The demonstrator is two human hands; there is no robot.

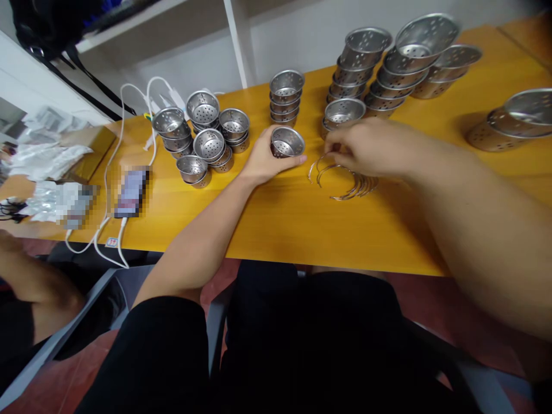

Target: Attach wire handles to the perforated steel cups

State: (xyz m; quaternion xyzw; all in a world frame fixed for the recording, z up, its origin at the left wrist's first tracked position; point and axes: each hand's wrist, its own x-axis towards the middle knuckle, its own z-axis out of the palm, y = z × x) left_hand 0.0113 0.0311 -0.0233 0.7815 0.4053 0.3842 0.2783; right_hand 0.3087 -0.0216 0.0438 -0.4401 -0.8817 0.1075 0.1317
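My left hand (261, 160) is wrapped around a small perforated metal cup (287, 142), its thumb along the near side. The cup is upright at the table, its open top facing me. To the right, my right hand (360, 146) has its fingers pinched on a thin curved metal wire (319, 167). Several similar curved wires (357, 190) lie in an overlapping row on the table just below that hand. Right behind the hand stands another perforated cup (344, 110). The fingertips of the right hand partly hide the wire they grip.
Stacks of perforated cups stand at the left (209, 145), behind my left hand (287, 92) and at the back right (366, 49). More cups (517, 118) lie tilted at the far right. A phone (133, 192), white cables (110, 172) and plastic bags (52, 155) occupy the left. Another person's arm (38, 282) is at lower left.
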